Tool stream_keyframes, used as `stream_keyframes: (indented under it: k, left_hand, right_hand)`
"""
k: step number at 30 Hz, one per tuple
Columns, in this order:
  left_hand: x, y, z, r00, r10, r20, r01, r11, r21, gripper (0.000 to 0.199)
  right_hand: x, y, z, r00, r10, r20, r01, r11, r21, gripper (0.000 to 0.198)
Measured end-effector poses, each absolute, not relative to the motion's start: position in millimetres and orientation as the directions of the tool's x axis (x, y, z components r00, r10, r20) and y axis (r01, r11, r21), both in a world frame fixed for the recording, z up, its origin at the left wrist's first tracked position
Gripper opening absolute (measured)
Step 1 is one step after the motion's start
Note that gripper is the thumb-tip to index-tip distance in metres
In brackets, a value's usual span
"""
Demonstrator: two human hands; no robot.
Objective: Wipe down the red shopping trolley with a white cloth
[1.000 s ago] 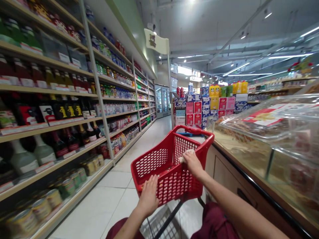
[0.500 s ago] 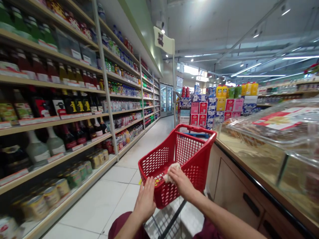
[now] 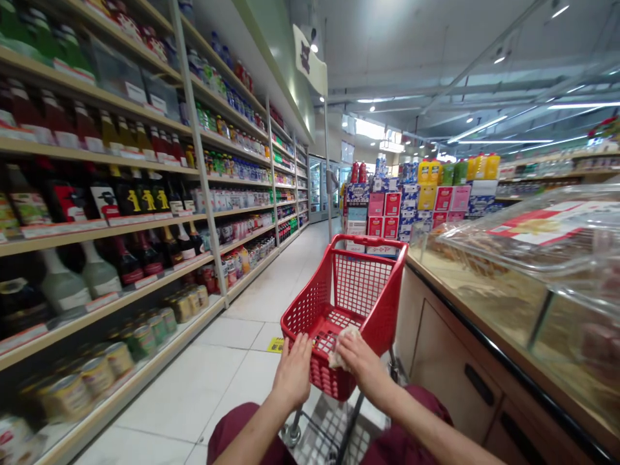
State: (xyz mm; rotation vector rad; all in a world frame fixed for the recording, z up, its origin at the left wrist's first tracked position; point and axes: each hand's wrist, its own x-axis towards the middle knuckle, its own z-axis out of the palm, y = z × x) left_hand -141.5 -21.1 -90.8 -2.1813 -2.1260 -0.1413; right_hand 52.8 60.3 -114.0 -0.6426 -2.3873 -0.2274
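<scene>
A red plastic shopping cart (image 3: 365, 279) with a perforated basket stands between my knees, its nearest corner toward me. Stretched fingers of my left hand (image 3: 293, 373) rest against the basket's near rim at the left; that hand holds nothing I can see. In my right hand (image 3: 364, 369) is a crumpled whitish cloth (image 3: 347, 338), pressed on the near rim at the right. Part of the cloth is hidden beneath the fingers. Below the basket, the cart's metal legs and a wheel (image 3: 291, 434) show.
Tall shelves (image 3: 109, 226) of bottles and cans run along the left. A wooden counter (image 3: 426, 336) borders the right, with a clear food package (image 3: 537, 226) on top. Stacked drink boxes (image 3: 382, 210) stand ahead. A yellow floor sticker (image 3: 276, 345) lies on white tiles.
The cart has swung round a little, so its basket opening faces me more squarely. Both hands have shifted slightly right along with its near rim, the cloth still in my right hand.
</scene>
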Motion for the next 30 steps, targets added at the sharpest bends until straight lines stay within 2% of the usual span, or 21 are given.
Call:
stream_keyframes:
  k: [3,6,10,16,22,26,30]
  left_hand:
    - [-139.4,-19.6,-80.7,0.133,0.985,0.108,0.991,-0.133,-0.009,0.064]
    - [-141.3,-13.8,-73.6,0.118,0.987,0.113,0.993,-0.115,-0.029,0.057]
    - [-132.7,-10.4,-78.3,0.070,0.990,0.123,0.997,-0.064,-0.047,0.063]
    - [-112.0,-12.3,-79.8,0.159,0.977,0.144,0.987,-0.156,-0.031,0.061]
    - [-99.5,-4.4,-90.4,0.208,0.968,0.140,0.978,-0.203,-0.050,0.069]
    - [-96.1,-1.5,-89.6,0.247,0.959,0.136,0.969,-0.242,-0.055,0.067]
    - [-92.8,-1.0,-86.1,0.222,0.965,0.142,0.975,-0.223,-0.010,0.069]
  right_hand:
    - [76.9,72.0,-108.1,-0.592,0.465,0.658,0.590,0.806,-0.038,0.034]
    - [92.2,72.4,-109.8,-0.561,0.498,0.661,0.633,0.773,-0.045,0.034]
    - [103.4,52.7,-129.6,-0.555,0.466,0.689,0.606,0.794,-0.049,0.038]
    - [119.7,57.4,-138.3,-0.354,0.591,0.725,0.758,0.635,-0.148,0.036]
    - [44.7,52.5,-141.1,-0.416,0.518,0.747,0.678,0.724,-0.124,0.040]
    - [83.1,64.8,-143.3,-0.449,0.487,0.749,0.677,0.733,-0.070,0.041]
    - [129.5,74.3,-149.1,-0.275,0.557,0.784,0.794,0.591,-0.141,0.042]
